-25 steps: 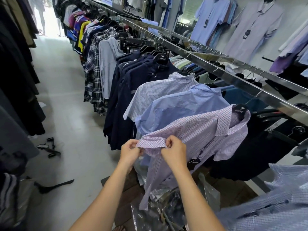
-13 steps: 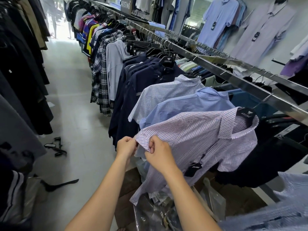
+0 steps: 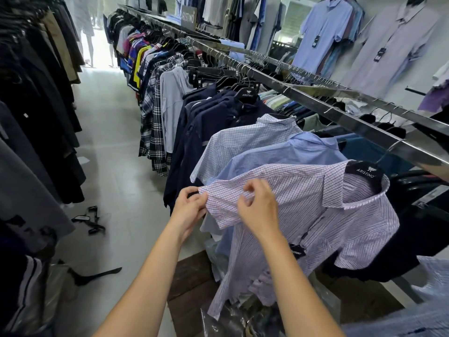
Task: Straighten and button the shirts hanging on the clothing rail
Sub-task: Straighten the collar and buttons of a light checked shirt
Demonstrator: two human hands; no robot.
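Shirt: the pink checked shirt [image 3: 303, 203] is hung nearest on the rail [image 3: 352, 122], at the right, on a black hanger [image 3: 364, 172].
Left hand [image 3: 188, 211]: the sleeve hem is pinched between its fingers.
Right hand [image 3: 258, 210]: fingers are loosened and spread over the sleeve; no firm grasp is seen.
Risk: the shirt may be dragged off the hanger if the sleeve is pulled hard.
Surroundings: a blue shirt [image 3: 279, 154] is pressed just behind; plastic bags [image 3: 233, 319] lie below; fallen hangers [image 3: 90, 218] are left on the floor.
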